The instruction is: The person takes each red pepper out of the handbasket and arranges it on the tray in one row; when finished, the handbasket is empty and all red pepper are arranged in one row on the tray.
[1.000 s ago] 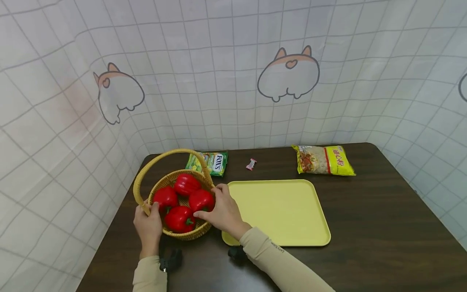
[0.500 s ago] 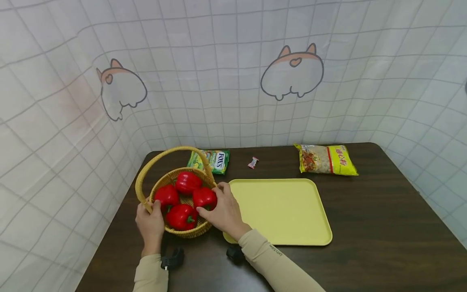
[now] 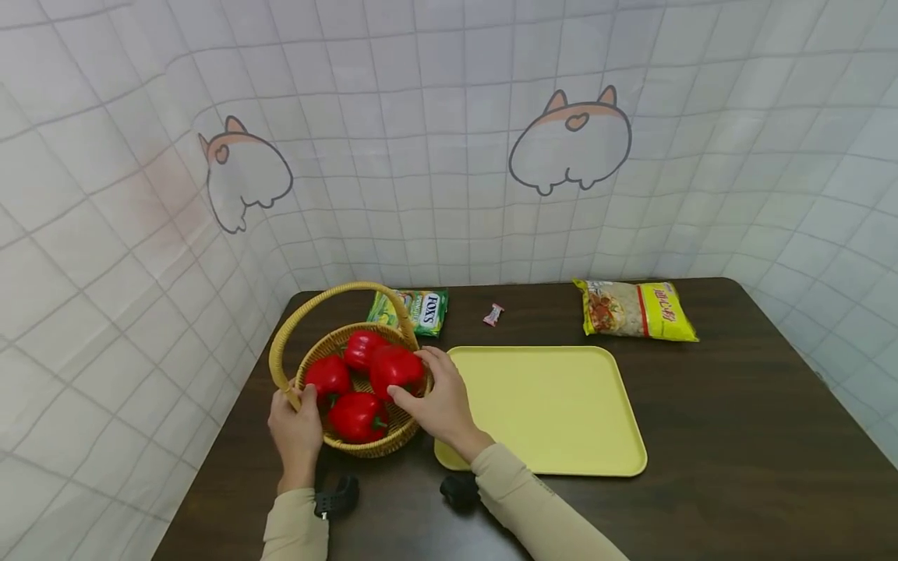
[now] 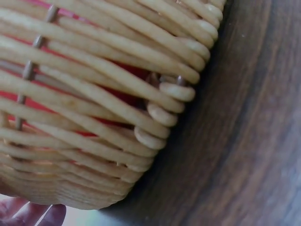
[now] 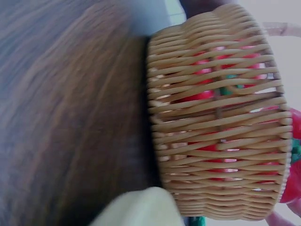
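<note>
A round wicker basket (image 3: 373, 449) with a tall arched handle (image 3: 344, 290) holds several red bell peppers. My left hand (image 3: 296, 432) grips the basket's left rim at the foot of the handle. In the left wrist view, fingertips (image 4: 51, 215) show below the woven wall (image 4: 94, 89). My right hand (image 3: 445, 401) holds the right-hand bell pepper (image 3: 394, 369) between thumb and fingers, raised over the basket's right rim. From the right wrist, this pepper's red side and green stem (image 5: 295, 149) stick out past the rim. Another bell pepper (image 3: 359, 418) lies at the front of the basket.
A yellow tray (image 3: 550, 413) lies right of the basket, its near left corner under my right wrist. Behind are a green FOX'S candy bag (image 3: 428, 312), a small wrapped candy (image 3: 493, 315) and a yellow food packet (image 3: 634, 310). A gridded curtain (image 3: 449, 195) surrounds the dark table.
My right hand has taken hold of the right-hand bell pepper and raised it slightly from its place in the basket. My left hand keeps its grip on the rim. The head view has shifted slightly.
</note>
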